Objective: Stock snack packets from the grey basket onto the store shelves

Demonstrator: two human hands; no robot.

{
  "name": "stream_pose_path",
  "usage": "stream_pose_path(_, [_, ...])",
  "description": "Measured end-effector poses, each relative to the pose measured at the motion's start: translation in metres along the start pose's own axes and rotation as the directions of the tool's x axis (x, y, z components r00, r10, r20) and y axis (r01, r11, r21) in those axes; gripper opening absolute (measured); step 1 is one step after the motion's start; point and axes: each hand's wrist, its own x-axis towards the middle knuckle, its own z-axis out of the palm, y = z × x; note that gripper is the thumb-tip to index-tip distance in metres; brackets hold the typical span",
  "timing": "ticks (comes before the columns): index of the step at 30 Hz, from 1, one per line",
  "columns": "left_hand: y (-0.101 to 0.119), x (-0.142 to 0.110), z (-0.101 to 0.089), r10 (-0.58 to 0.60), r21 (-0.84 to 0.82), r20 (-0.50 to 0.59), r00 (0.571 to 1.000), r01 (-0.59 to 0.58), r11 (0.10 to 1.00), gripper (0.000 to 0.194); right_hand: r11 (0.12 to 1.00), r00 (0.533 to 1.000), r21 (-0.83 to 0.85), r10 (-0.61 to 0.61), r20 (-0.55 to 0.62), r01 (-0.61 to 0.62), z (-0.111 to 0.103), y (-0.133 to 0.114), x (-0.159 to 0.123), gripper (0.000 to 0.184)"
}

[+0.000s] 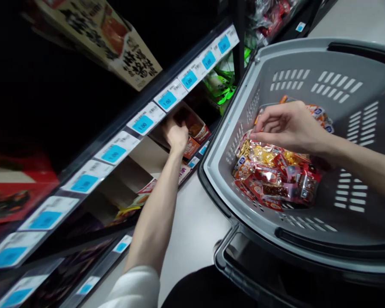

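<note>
My left hand [176,133] reaches under a shelf edge into an open display box of snack packets [195,126], its fingers curled among them; what they grip is hidden. My right hand [287,126] hovers inside a grey shopping basket [311,64], fingers bent down and pinching at the top of a heap of small red and yellow snack packets [276,175] lying on the basket floor.
A shelf rail with several blue price tags [143,124] runs diagonally above my left arm. Boxed goods [115,38] stand on the shelf above, green packets [223,87] further along. The pale floor [195,222] shows between shelf and basket. The basket's dark handle [324,246] lies near me.
</note>
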Motion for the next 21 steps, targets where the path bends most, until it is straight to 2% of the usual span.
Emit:
stream_pose_path(2, [0.010, -0.005, -0.004, 0.008, 0.002, -0.041, 0.999, -0.007, 1.000, 0.040, 0.998, 0.999, -0.059, 0.029, 0.014, -0.028, -0.005, 0.005, 0.003, 0.036])
stream_pose_path(6, [0.034, -0.017, -0.017, 0.229, -0.074, 0.058, 0.972, -0.224, 0.972, 0.028, 0.942, 0.990, -0.334, 0.071, 0.121, -0.027, -0.015, 0.029, 0.009, 0.026])
stream_pose_path(8, [0.047, -0.024, -0.024, 0.257, -0.077, 0.076, 0.963, -0.251, 0.965, 0.023, 0.856, 0.962, -0.517, 0.140, 0.234, 0.001, -0.018, 0.044, 0.009, 0.016])
stream_pose_path(10, [0.059, -0.030, -0.031, 0.248, -0.079, 0.067, 0.967, -0.242, 0.967, 0.020, 0.733, 0.909, -0.680, 0.264, 0.323, 0.028, -0.018, 0.059, 0.007, 0.020])
stream_pose_path(13, [0.074, -0.042, -0.036, 0.198, -0.202, 0.050, 0.979, -0.184, 0.962, 0.018, 0.550, 0.831, -0.835, 0.446, 0.331, 0.037, -0.015, 0.076, 0.002, 0.041])
stream_pose_path(15, [0.084, -0.053, -0.039, 0.203, -0.353, 0.087, 0.975, -0.160, 0.922, 0.018, 0.476, 0.799, -0.879, 0.523, 0.297, 0.015, -0.010, 0.084, 0.001, 0.052])
stream_pose_path(17, [0.096, -0.068, -0.050, 0.307, -0.495, 0.135, 0.942, -0.204, 0.845, 0.016, 0.444, 0.776, -0.896, 0.574, 0.263, -0.025, -0.007, 0.090, 0.000, 0.060])
stream_pose_path(18, [0.103, -0.076, -0.060, 0.387, -0.552, 0.135, 0.912, -0.255, 0.794, 0.014, 0.437, 0.767, -0.899, 0.591, 0.251, -0.042, -0.005, 0.093, 0.000, 0.063])
stream_pose_path(19, [0.111, -0.084, -0.073, 0.459, -0.591, 0.090, 0.884, -0.324, 0.739, 0.012, 0.428, 0.760, -0.902, 0.604, 0.240, -0.054, -0.004, 0.096, 0.000, 0.067])
stream_pose_path(20, [0.119, -0.091, -0.087, 0.528, -0.612, 0.022, 0.849, -0.407, 0.678, 0.010, 0.418, 0.760, -0.906, 0.608, 0.227, -0.064, -0.004, 0.100, 0.000, 0.072])
stream_pose_path(21, [0.128, -0.097, -0.102, 0.631, -0.624, -0.001, 0.776, -0.494, 0.606, 0.012, 0.411, 0.770, -0.909, 0.602, 0.212, -0.071, -0.003, 0.104, -0.001, 0.077])
